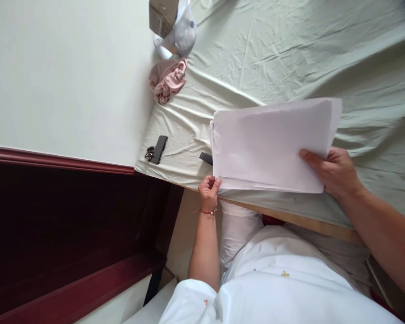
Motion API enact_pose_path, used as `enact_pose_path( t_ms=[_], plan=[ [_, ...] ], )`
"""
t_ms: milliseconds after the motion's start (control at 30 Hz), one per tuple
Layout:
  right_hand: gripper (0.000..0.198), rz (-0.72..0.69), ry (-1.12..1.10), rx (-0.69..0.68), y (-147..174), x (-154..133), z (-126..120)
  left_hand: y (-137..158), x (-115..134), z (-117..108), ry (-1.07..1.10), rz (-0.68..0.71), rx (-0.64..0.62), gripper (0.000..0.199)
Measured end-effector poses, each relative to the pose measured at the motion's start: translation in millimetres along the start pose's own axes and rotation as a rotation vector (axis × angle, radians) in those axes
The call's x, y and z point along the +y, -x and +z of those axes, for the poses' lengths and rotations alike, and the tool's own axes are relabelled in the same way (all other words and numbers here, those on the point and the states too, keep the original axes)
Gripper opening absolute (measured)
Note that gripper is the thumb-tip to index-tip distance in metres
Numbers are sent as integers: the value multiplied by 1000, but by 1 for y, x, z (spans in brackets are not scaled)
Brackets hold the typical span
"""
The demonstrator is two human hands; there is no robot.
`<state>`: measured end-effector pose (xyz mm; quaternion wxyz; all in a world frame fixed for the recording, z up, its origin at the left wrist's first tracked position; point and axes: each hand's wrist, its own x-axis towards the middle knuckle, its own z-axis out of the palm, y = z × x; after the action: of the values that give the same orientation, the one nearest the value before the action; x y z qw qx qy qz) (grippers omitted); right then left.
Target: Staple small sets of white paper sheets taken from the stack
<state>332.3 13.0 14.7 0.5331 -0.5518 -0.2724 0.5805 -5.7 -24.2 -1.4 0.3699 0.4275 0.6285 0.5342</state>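
A stack of white paper sheets [266, 144] is held over the front edge of the cloth-covered table, its sheets slightly out of line at the left and right ends. My left hand [209, 189] pinches the stack's lower left corner between thumb and fingers. At the right end, my right hand [337, 173] grips the sheets with the thumb on top and the fingers underneath. Part of a small black object [206, 158] shows beside the stack's left edge; the paper hides the rest of it.
Pale green cloth [273, 58] with wrinkles covers the table. At its left end lie a black rectangular case [159, 149] with keys [150, 154], a bunched pink cloth [168, 81], a plastic bag [185, 33] and a brown box [163, 17]. A white wall [64, 76] with dark red trim borders the left.
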Motion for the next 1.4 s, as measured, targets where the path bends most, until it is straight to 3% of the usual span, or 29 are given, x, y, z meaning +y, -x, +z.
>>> enact_pose_path(
  t_ms=[233,433,633,733,867,1400],
  plan=[
    [32,-4,-8,-22,0,0,-2,-1,0,4,-15,80,76,55],
    [33,-3,-15,4,0,1,-1,1,0,0,23,-16,-23,44],
    [33,-16,9,-5,-1,2,-2,-1,-2,2,-45,32,51,55],
    [33,-41,27,2,-2,4,-4,-1,-3,0,0,8,20,60],
    [33,-39,17,7,-2,3,-4,1,-2,-4,14,-33,-34,50],
    [29,-31,-7,21,0,1,-2,2,-4,-2,19,2,18,61]
  ],
)
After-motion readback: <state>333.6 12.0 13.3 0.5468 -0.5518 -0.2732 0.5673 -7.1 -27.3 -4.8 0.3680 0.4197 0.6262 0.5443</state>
